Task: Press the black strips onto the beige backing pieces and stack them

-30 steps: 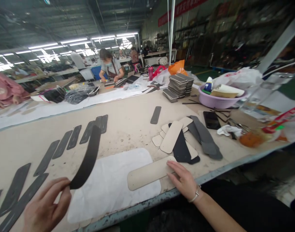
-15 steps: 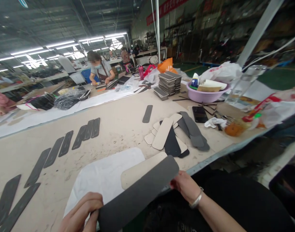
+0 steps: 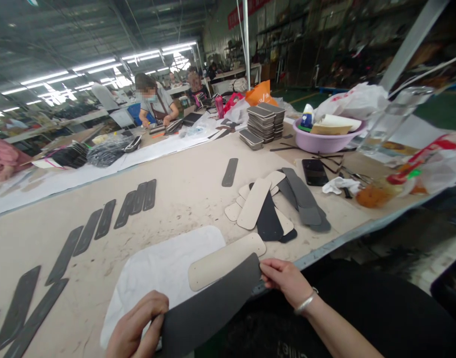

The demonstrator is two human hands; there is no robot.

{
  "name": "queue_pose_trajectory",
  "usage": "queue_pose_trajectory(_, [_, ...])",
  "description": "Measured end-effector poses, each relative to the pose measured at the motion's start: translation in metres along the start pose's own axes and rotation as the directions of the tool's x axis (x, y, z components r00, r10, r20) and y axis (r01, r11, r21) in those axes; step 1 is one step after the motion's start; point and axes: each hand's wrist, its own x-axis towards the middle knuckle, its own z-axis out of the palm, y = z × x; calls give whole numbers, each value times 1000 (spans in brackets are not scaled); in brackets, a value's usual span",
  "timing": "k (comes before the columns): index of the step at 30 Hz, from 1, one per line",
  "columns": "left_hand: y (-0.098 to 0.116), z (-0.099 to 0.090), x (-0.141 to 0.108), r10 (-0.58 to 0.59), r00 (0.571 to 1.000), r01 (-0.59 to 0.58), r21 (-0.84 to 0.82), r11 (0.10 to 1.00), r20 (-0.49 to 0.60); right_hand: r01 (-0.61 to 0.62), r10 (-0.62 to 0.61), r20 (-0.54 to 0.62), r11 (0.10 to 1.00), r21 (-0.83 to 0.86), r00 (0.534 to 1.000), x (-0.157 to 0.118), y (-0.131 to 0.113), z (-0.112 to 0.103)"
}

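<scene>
A long dark grey strip of sheet material with rounded corners is stretched between my two hands, tilted over the table's front edge. My left hand grips its left end, thumb and fingers closed on it. At the far right corner my right hand pinches it between thumb and fingers; a silver bracelet is on that wrist. Just behind the strip lies a beige strip with small holes near its ends. It rests partly on a white sheet that lies on the table.
A loose pile of beige strips and dark grey strips lies ahead. Several dark pieces are spread along the left. Farther back are stacked pieces, a purple basin and a phone. A co-worker works across the table.
The dark grey strip has dropped a little and swung nearer me, showing more of the beige strip. My right hand now pinches its corner; my left hand has shifted slightly right.
</scene>
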Motion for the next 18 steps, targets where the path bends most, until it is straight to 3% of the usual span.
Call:
queue_pose_trajectory(4, [-34,2,6,-176,982,170,88,982,66,57,-99,-99,929,-367,990,4,-19,-5])
queue_pose_trajectory(9, [-74,24,31,-388,918,373,153,915,85,39,-258,-154,614,-788,954,22,-49,-8])
queue_pose_trajectory(11, [-83,34,42,-412,907,393,180,902,84,8,-290,-171,526,-851,942,32,-52,-9])
queue_pose_trajectory(18, [-99,49,66,-405,909,362,291,885,101,-77,-303,-208,391,-917,930,50,-48,-12])
